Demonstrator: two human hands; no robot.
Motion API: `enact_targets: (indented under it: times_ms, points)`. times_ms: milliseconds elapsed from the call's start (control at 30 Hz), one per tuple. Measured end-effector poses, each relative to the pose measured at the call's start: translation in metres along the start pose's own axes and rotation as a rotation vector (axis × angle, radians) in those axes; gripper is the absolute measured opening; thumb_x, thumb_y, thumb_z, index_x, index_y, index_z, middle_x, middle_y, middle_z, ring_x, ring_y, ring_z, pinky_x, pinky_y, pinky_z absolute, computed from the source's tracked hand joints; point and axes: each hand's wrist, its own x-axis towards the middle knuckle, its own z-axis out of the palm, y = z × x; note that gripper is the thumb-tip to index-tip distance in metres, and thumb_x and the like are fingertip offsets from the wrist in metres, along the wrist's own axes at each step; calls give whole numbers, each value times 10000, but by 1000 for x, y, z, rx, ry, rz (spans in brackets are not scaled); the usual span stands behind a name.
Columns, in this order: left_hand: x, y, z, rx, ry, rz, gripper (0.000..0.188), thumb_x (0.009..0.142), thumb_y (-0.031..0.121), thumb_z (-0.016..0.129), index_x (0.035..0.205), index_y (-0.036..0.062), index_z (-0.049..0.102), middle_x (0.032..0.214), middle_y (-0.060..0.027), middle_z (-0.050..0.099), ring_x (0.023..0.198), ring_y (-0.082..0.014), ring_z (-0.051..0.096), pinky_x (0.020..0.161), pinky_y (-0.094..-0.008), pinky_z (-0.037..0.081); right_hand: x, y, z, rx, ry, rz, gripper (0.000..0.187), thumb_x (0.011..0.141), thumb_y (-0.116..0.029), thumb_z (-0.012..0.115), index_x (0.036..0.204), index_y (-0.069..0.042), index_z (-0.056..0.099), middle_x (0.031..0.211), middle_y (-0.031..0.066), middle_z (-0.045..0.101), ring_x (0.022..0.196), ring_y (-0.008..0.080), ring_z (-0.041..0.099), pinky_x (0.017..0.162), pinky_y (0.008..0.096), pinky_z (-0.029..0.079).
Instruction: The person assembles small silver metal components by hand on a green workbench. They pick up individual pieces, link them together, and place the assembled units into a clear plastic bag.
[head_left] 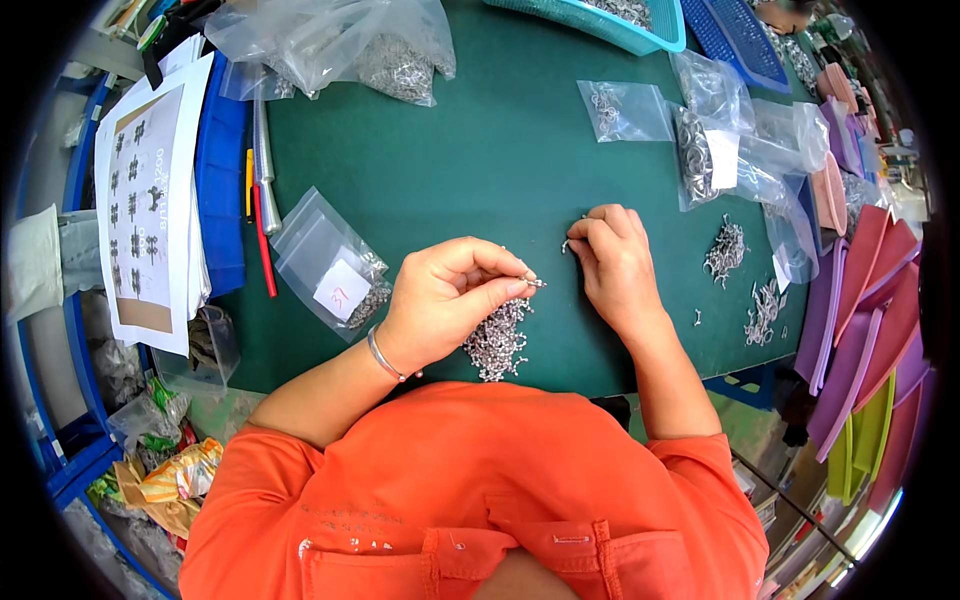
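Over the green tabletop (420, 170), my left hand (450, 295) pinches a small silver metal piece (537, 283) between thumb and fingertips. Just below it lies a pile of small silver metal pieces (496, 342), partly covered by that hand. My right hand (612, 262), a short way to the right, has its fingers pressed together around a tiny silver metal piece (564, 247); most of it is hidden by the fingertips. A zip bag (330, 265) of similar small parts, with a white label, lies left of my left hand.
Two small heaps of silver clasp-like parts (725, 250) (765, 312) lie at the right. Farther back are bagged rings (625, 110), a teal basket (640, 38) and a large plastic bag (340, 45). Pens (265, 240) and a printed sheet (150, 205) are at the left; purple and red bins (850, 340) stand right.
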Motion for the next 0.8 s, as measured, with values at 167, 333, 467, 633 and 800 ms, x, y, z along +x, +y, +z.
enact_targets:
  times_ms: [167,333,467,633,800]
  points:
    - [-2,7,-5,382,16,105,131,843,-87,661,963,-35,669,968,-104,670,850,-155,669,775,-274,559,-5,-4,3,44,74,-14,136,792,20,686,893,-46,623,871,83,605,801,281,585,712,388,464]
    - [-4,11,-11,661,-5,15,97,849,-44,669,941,-17,685,926,-62,652,754,-91,620,677,-218,507,-9,-21,-3,479,89,165,141,811,42,698,891,-21,601,852,99,653,728,226,643,645,308,513]
    - [-4,4,-5,438,61,-64,125,873,-1,681,994,-30,667,927,-53,656,749,-91,625,655,-217,508,-8,-32,-6,631,166,51,173,790,40,728,895,-20,604,841,91,675,742,218,658,662,299,530]
    - [6,11,-1,-112,-8,-315,151,886,4,678,1026,-42,640,933,-94,680,801,-140,679,698,-245,558,-3,-43,-13,499,172,-323,276,682,97,711,915,-24,625,870,112,686,749,288,659,656,340,538]
    - [3,4,2,-172,73,-111,122,883,-16,668,998,-47,640,903,-105,692,844,-171,698,764,-267,584,-1,-25,-15,257,160,-181,273,709,114,664,949,-10,620,944,131,660,852,330,629,757,391,508]
